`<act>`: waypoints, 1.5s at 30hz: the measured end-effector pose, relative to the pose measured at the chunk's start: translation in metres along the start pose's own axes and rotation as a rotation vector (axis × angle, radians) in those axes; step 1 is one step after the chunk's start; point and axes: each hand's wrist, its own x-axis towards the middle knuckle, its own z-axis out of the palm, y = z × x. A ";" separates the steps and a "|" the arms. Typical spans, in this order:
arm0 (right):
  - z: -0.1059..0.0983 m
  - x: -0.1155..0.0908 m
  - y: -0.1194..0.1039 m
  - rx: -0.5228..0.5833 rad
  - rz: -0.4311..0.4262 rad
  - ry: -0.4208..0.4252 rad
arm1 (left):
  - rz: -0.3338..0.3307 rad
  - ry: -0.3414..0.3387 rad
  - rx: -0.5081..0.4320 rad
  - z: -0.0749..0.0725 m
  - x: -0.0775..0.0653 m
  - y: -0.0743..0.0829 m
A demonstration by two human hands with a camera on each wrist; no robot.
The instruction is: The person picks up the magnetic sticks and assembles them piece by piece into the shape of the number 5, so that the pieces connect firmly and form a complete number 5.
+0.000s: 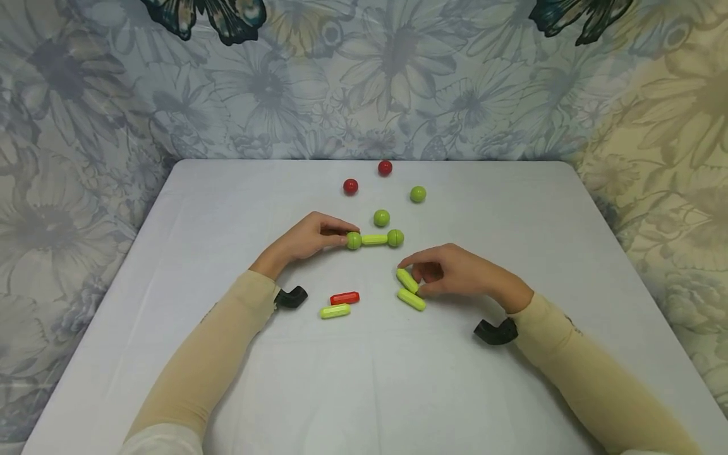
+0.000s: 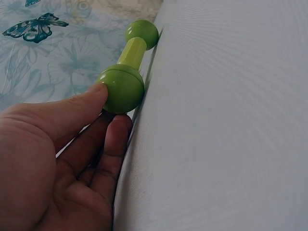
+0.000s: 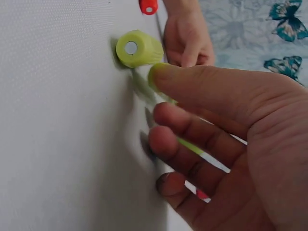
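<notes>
My left hand (image 1: 307,237) pinches the near green ball (image 2: 122,91) of a dumbbell-shaped piece, with its thumb on the ball's side. A yellow-green rod (image 1: 374,240) joins that ball to a second green ball (image 1: 395,238). To the right and nearer, my right hand (image 1: 463,272) holds another yellow-green rod (image 1: 406,280) between thumb and index finger; in the right wrist view the thumb mostly hides it. Just beside it a further yellow-green rod (image 1: 411,299) lies on the table, its end showing a silvery disc in the right wrist view.
A loose green ball (image 1: 382,218) sits just behind the dumbbell piece, another green ball (image 1: 418,194) farther right. Two red balls, one left (image 1: 351,186) and one at the back edge (image 1: 385,167), lie beyond. Nearer, a red rod (image 1: 344,297) lies beside a yellow-green rod (image 1: 335,311).
</notes>
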 end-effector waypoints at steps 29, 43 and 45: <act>0.028 0.062 -0.036 -0.012 -0.102 0.280 | 0.027 -0.005 -0.015 -0.001 -0.001 -0.001; 0.042 0.070 -0.039 -0.033 -0.072 0.310 | 0.032 0.000 0.004 -0.001 -0.001 -0.002; 0.042 0.069 -0.039 -0.028 -0.071 0.313 | 0.034 0.001 0.003 0.000 -0.001 -0.001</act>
